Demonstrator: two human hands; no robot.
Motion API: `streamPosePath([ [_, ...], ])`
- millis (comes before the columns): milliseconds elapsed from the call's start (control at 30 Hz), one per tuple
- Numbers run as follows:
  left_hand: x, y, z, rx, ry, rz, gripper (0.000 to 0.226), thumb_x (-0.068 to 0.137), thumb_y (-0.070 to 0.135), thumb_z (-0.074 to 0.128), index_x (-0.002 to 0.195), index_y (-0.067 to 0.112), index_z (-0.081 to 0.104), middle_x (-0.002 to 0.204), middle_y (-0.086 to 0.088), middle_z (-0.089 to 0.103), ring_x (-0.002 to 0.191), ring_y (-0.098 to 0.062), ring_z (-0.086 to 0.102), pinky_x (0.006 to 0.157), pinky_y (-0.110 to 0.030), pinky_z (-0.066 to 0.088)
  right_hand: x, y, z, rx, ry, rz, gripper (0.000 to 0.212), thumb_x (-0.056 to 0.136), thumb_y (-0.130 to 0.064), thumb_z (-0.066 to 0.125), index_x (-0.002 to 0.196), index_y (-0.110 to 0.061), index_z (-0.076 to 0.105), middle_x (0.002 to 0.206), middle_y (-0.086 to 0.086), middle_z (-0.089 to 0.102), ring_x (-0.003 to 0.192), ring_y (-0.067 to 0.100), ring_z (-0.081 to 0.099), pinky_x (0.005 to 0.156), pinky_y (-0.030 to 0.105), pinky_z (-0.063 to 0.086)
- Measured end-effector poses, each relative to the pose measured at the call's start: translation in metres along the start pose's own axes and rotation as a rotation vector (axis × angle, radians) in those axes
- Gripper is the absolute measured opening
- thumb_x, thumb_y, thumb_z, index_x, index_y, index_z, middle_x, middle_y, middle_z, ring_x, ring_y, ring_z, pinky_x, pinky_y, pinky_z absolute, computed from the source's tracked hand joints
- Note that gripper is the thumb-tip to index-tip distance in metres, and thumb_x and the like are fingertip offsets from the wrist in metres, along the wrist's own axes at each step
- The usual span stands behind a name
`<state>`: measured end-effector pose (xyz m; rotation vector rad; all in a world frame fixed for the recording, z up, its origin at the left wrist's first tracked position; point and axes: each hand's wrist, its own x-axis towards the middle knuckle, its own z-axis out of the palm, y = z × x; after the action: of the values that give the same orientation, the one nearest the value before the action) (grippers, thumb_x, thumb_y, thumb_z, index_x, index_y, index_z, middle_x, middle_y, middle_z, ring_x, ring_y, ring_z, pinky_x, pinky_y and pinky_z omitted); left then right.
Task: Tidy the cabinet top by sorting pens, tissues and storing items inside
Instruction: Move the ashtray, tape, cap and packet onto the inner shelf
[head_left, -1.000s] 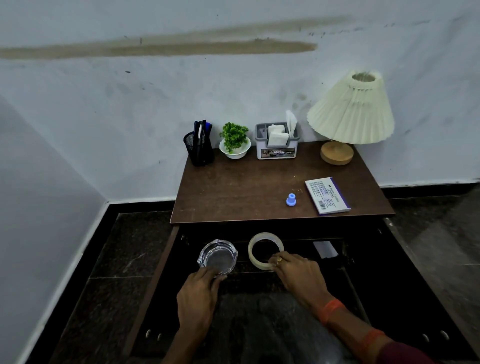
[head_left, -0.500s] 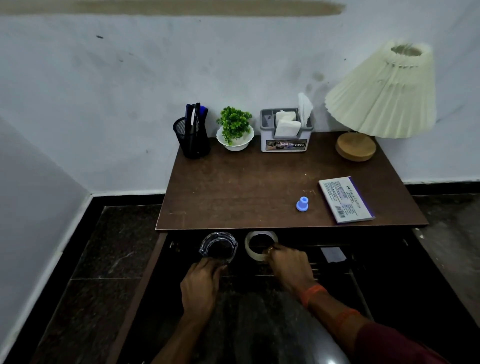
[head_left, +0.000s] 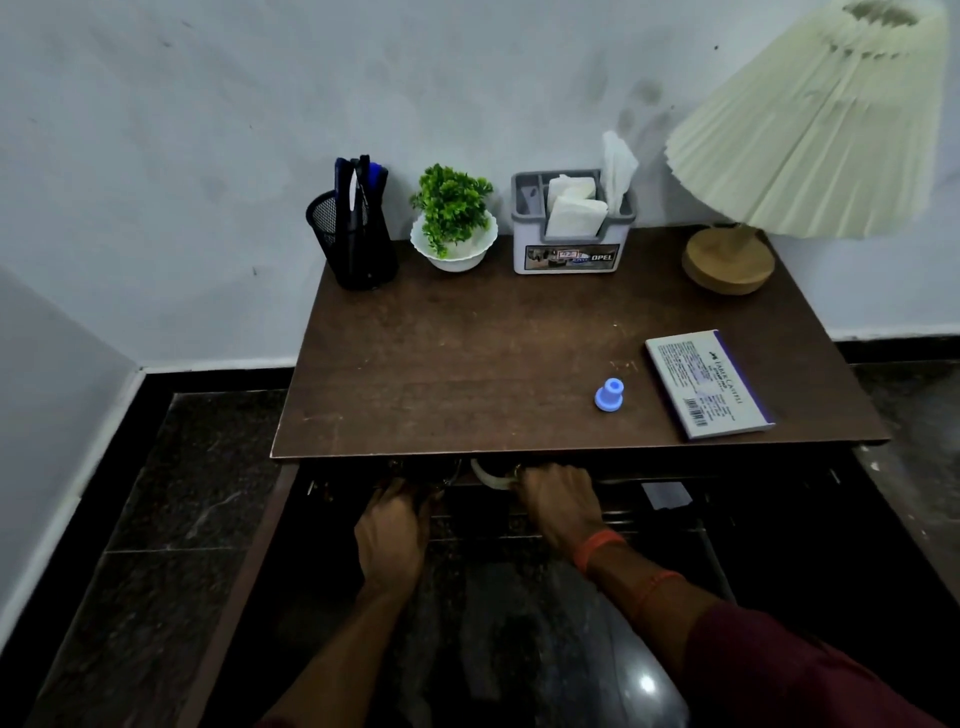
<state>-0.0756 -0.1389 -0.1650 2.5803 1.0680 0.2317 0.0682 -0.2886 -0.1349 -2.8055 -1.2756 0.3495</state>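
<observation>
Both hands reach into the dark space just under the counter's (head_left: 467, 353) front edge. Right hand (head_left: 561, 506): fingers curled round a pale tape ring (head_left: 485, 477). Only an arc of it shows past the edge, near the edge's middle. Left hand (head_left: 389, 535): just left of the right one, knuckles up, fingers lost in shadow under the edge. There are faint glints ahead of them, but whether they hold anything cannot be told. Back row of the counter, left to right: black mesh pen cup (head_left: 353, 244) with pens (head_left: 358, 182) upright in it, green plant (head_left: 452, 208) in a white bowl (head_left: 454, 254), grey tissue box (head_left: 571, 254) with folded tissues (head_left: 574, 205) standing in it, and a lamp (head_left: 810, 119) with wooden base and pleated shade at the back right corner. Front right of the counter: a small blue cap (head_left: 609, 395). Right of it, apart, a flat white box (head_left: 709, 384) lies label-up. Orange bands (head_left: 600, 545) on the right wrist.
</observation>
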Motion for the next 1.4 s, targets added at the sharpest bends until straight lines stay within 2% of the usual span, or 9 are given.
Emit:
streamPosePath([
  [333, 0.012, 0.002, 0.003, -0.056, 0.035, -0.081, 0.024, 0.078, 0.017, 0.08, 0.096, 0.001, 0.075, 0.094, -0.024, 0.073, 0.083, -0.043, 0.071, 0.071, -0.046, 0.057, 0.024, -0.01, 0.012, 0.022, 0.093, 0.012, 0.026, 0.094, -0.021, 0.051, 0.115, -0.011, 0.062, 0.112, 0.017, 0.068, 0.104, 0.038, 0.064, 0.082, 0.04, 0.052],
  [500, 0.013, 0.006, -0.004, -0.068, -0.006, -0.181, 0.023, 0.086, 0.014, 0.071, 0.097, -0.006, 0.071, 0.097, -0.031, 0.069, 0.089, -0.049, 0.067, 0.076, -0.051, 0.054, 0.015, -0.009, 0.01, -0.053, 0.07, 0.075, 0.015, 0.071, -0.022, 0.075, 0.083, -0.016, 0.069, 0.072, 0.009, 0.072, 0.064, 0.031, 0.07, 0.051, 0.031, 0.051],
  [567, 0.01, 0.01, -0.007, -0.084, 0.006, -0.186, 0.027, 0.086, 0.016, 0.07, 0.104, -0.004, 0.069, 0.105, -0.029, 0.068, 0.093, -0.048, 0.067, 0.078, -0.05, 0.053, 0.007, -0.008, 0.009, 0.018, 0.085, 0.064, 0.007, 0.083, -0.021, 0.063, 0.086, -0.016, 0.067, 0.078, 0.01, 0.072, 0.071, 0.033, 0.07, 0.056, 0.032, 0.05],
  [700, -0.016, 0.015, -0.003, -0.124, 0.046, -0.124, 0.043, 0.082, 0.016, 0.072, 0.122, 0.008, 0.06, 0.122, -0.016, 0.06, 0.097, -0.042, 0.065, 0.075, -0.047, 0.056, -0.024, 0.001, 0.005, 0.142, 0.194, 0.071, 0.021, 0.088, -0.034, 0.055, 0.104, -0.025, 0.064, 0.101, 0.0, 0.071, 0.082, 0.029, 0.071, 0.062, 0.035, 0.053],
  [800, -0.048, 0.032, 0.002, -0.149, 0.051, -0.099, 0.044, 0.076, 0.016, 0.078, 0.116, 0.009, 0.062, 0.112, -0.014, 0.063, 0.094, -0.037, 0.066, 0.075, -0.042, 0.055, -0.057, 0.009, -0.004, 0.256, 0.306, 0.164, 0.023, 0.081, -0.035, 0.065, 0.104, -0.033, 0.067, 0.096, -0.006, 0.071, 0.074, 0.022, 0.071, 0.056, 0.03, 0.053],
  [967, -0.095, 0.079, -0.008, -0.332, 0.037, -0.162, 0.028, 0.08, 0.044, 0.075, 0.097, 0.023, 0.068, 0.094, -0.002, 0.072, 0.084, -0.028, 0.071, 0.064, -0.036, 0.054, -0.111, 0.035, -0.025, 0.361, 0.388, 0.329, 0.024, 0.081, -0.039, 0.061, 0.104, -0.035, 0.065, 0.101, -0.009, 0.07, 0.085, 0.014, 0.07, 0.067, 0.03, 0.055],
  [1100, -0.108, 0.117, -0.027, -0.492, 0.133, -0.021, 0.024, 0.089, 0.048, 0.058, 0.092, 0.026, 0.067, 0.085, 0.006, 0.073, 0.078, -0.017, 0.071, 0.067, -0.032, 0.055, -0.144, 0.058, -0.054, 0.363, 0.496, 0.353, 0.022, 0.078, -0.038, 0.07, 0.099, -0.031, 0.067, 0.099, -0.01, 0.07, 0.084, 0.015, 0.07, 0.065, 0.029, 0.055],
  [1233, -0.096, 0.156, -0.056, -0.538, 0.209, 0.046, 0.017, 0.087, 0.042, 0.068, 0.094, 0.026, 0.068, 0.083, 0.008, 0.073, 0.074, -0.012, 0.07, 0.066, -0.028, 0.053, -0.151, 0.082, -0.091, 0.419, 0.572, 0.442, 0.027, 0.078, -0.04, 0.071, 0.103, -0.03, 0.068, 0.106, -0.007, 0.069, 0.088, 0.017, 0.07, 0.072, 0.029, 0.054],
  [1400, -0.068, 0.188, -0.078, -0.415, 0.253, 0.085, 0.032, 0.085, 0.051, 0.066, 0.103, 0.024, 0.065, 0.091, 0.005, 0.071, 0.086, -0.021, 0.069, 0.086, -0.048, 0.054, -0.136, 0.102, -0.124, 0.486, 0.566, 0.519, 0.052, 0.076, -0.044, 0.073, 0.12, -0.019, 0.06, 0.117, 0.004, 0.063, 0.104, 0.025, 0.063, 0.079, 0.034, 0.052],
])
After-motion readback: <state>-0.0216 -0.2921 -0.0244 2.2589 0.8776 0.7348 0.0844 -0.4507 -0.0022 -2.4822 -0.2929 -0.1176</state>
